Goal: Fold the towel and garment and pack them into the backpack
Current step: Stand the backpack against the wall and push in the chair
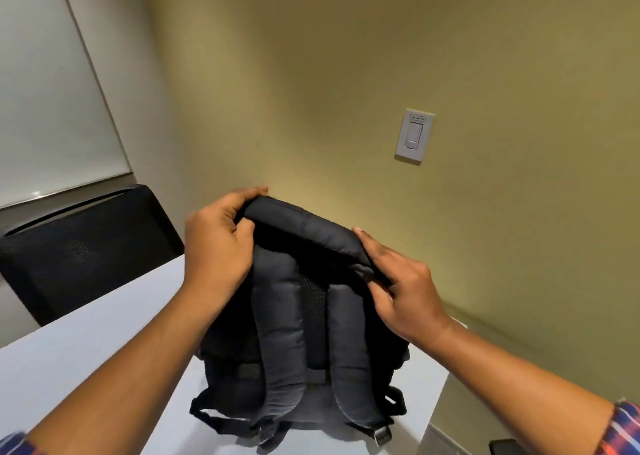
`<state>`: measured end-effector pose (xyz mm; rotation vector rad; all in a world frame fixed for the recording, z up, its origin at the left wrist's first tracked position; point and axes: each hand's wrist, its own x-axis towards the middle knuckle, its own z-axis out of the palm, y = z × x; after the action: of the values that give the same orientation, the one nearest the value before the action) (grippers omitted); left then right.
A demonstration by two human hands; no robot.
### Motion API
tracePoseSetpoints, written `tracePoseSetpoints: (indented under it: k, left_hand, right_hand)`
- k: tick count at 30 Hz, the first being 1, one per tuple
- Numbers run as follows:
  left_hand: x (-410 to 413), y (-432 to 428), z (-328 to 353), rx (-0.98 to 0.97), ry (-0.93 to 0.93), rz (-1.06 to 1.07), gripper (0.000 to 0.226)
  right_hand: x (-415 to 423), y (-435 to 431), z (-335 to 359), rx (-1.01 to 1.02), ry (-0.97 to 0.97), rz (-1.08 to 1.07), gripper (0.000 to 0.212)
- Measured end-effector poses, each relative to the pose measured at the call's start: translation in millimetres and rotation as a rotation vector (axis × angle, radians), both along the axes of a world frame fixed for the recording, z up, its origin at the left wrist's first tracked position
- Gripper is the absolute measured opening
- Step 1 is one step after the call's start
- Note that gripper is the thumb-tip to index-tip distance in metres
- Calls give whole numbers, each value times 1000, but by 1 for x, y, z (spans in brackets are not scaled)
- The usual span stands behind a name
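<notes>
A black backpack [298, 337] stands upright on the white table [86, 357], its padded shoulder straps facing me. My left hand [218, 243] grips the top left corner of the backpack, fingers curled over its upper edge. At the top right corner my right hand [401, 292] pinches the bag's edge with thumb and fingers. No towel or garment shows in the head view. The bag's opening is hidden from me.
A black mesh chair [79, 246] stands at the table's far left side. A yellow-green wall with a white light switch [414, 136] rises close behind the table. The table's right edge [440, 395] drops off just beside the backpack.
</notes>
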<state>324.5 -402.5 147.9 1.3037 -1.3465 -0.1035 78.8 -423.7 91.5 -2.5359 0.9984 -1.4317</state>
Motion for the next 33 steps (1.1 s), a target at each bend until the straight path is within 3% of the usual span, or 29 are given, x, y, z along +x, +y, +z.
tracePoseSetpoints:
  k: [7,12,16,19,24,29,33]
  left_hand:
    - [-86,-116,3,24,16,-194,53]
    - [-139,-158,-30,210,-170,-249,39]
    - [-153,-156,-78,297,-275,-225,65]
    - [-156,-145,-121,413,-289,-263,82]
    - [-156,-120,-188,609,-340,-267,89]
    - [-135,-79,-240,734,-355,-241,83]
    - [-99,-32,-285,871,-384,-134,82]
  right_hand:
    - [-92,-80,5,-6,11,-166,68]
    - [-153,-109,-30,213,-66,-335,61]
    - [-189,-124,-39,374,-195,-500,55]
    - [-186,-114,-45,216,-38,-534,61]
    - [-138,-74,-92,-48,466,-216,54]
    - [-108,-69,-170,-22,799,-35,48]
    - [-95,-83,-209,77,1011,-93,51]
